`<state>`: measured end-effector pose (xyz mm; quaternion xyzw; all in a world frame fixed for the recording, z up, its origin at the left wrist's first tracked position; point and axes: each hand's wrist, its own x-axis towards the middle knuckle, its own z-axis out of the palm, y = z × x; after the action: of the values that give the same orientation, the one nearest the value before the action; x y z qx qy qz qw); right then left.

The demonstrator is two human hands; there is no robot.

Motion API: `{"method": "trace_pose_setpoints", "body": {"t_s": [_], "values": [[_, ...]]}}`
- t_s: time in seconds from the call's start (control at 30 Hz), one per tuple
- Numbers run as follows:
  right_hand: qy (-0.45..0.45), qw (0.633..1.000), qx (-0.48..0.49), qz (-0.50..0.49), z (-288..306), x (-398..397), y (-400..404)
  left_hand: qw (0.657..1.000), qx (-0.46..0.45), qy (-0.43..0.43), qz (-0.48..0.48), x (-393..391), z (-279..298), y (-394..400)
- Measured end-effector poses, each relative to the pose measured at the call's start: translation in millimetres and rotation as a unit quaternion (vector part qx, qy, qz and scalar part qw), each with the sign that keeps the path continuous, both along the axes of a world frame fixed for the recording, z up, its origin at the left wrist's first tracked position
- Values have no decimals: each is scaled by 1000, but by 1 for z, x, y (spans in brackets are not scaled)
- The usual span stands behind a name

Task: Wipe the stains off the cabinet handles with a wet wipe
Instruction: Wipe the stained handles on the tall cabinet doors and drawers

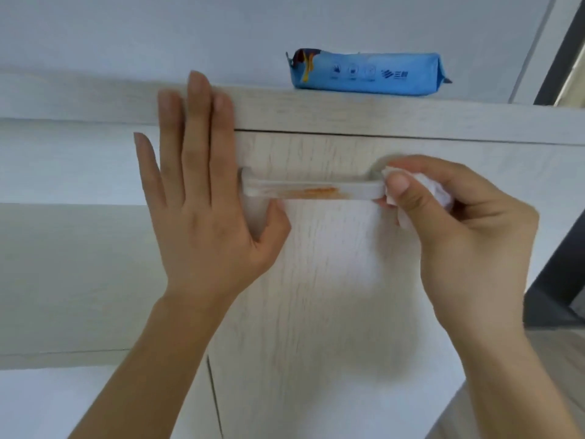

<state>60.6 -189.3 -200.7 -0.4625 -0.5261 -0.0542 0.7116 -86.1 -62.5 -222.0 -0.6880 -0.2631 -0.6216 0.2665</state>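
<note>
Our right hand pinches the crumpled white wet wipe on the orange-stained pale bar handle's right end; our left hand presses straight-fingered against the pale wooden cabinet door.

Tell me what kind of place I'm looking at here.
Probably a room in a home, at a storage cabinet: a pale wood-grain cabinet door with a stained bar handle, and a blue pack of wet wipes lying on the cabinet top.

Pale matt wood-grain cabinet door. Smooth whitish bar handle, orange smear at centre. Crumpled white cloth-like wet wipe. At 12 o'clock, satiny blue plastic wipe packet.
</note>
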Motion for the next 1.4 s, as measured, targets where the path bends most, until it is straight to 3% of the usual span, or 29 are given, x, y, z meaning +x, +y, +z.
{"method": "trace_pose_setpoints", "body": {"t_s": [0.47,0.67,0.97,1.1,1.27,1.4], "values": [[-178,980,54,-70,1,1,2,1000,3,-12,-10,-1,0,2],[-197,976,38,-86,3,8,0,1000,7,-12,-17,-1,0,2],[-343,929,83,-112,10,20,3,1000,9,-11,-14,0,-2,4],[-335,931,98,-102,6,20,7,1000,13,-9,-17,0,-1,4],[-248,963,97,-46,-2,18,-1,1000,17,-10,-17,-1,-2,4],[-278,955,81,-63,-3,18,-5,1000,16,-13,-12,0,-2,4]]}}
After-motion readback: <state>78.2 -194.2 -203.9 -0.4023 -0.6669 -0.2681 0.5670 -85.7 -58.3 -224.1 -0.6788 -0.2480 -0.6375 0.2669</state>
